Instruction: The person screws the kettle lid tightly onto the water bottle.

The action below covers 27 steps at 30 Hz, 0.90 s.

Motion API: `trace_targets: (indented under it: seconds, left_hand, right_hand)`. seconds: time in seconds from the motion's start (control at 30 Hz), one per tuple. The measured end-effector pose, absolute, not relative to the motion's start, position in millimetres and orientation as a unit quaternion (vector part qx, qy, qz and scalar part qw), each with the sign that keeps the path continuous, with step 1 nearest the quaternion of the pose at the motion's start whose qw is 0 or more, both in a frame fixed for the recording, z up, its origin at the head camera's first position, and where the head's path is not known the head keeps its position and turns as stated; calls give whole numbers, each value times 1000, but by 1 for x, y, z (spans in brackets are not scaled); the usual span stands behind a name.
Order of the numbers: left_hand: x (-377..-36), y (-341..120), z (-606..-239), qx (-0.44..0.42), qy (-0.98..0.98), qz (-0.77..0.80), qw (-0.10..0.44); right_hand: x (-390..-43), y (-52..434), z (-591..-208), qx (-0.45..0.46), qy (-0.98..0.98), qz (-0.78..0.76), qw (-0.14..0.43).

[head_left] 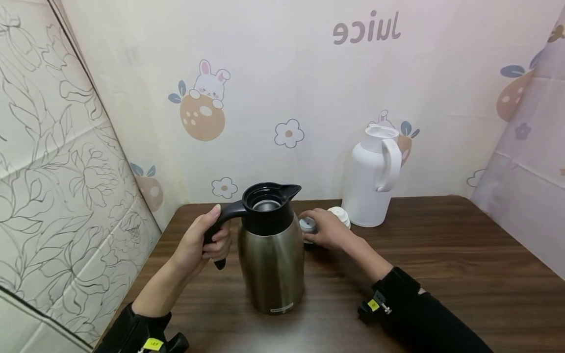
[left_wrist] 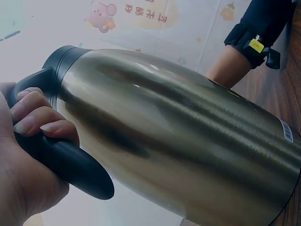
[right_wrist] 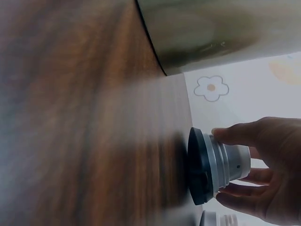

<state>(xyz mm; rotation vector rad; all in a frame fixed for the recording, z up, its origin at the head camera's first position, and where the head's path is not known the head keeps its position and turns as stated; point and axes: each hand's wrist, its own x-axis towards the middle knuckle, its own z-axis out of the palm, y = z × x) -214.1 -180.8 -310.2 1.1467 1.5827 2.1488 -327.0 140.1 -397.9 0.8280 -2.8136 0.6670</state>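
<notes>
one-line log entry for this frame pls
left hand grips steel jug handle | right hand holds stopper on table | jug open | white jug behind

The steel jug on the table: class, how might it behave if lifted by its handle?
The steel jug looks rigid. Its polished wall seems slippery, so the black handle that the left hand grips suits better. Tall and open-topped, it could tip or spill if tilted.

A white jug with a curved handle stands on the brown wooden table, right of centre and close to the back wall. A small white lid sits on the table just left of its base. The back wall shows cartoon rabbits, flowers and mirrored "Juice" lettering. At left, a panel carries outlined flowers.
</notes>
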Motion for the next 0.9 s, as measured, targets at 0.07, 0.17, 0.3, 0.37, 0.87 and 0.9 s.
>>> trace_targets:
  seconds: [0.07,0.17,0.3,0.37,0.87,0.9]
  left_hand:
    - [-214,-181,-310,389,542,735,116]
    - [-214,-181,-311,378,551,736,107]
    - [-213,-179,-313,356,565,740,79]
    - [-212,-176,-314,344,572,743,52]
    - [-204,-162,-318,265,605,748,-72]
    - [-204,-162,-318,263,605,748,-74]
  right_hand:
    - [-320,143,-397,282,-932,217,71]
    - [-312,147,-396,294,-929,211,78]
    - [-304,153,-395,290,-931,210,79]
    - [-301,155,-394,278,-934,211,79]
    - [-301,155,-405,243,-944,206,84]
    - [-301,155,-405,242,-943,213,83]
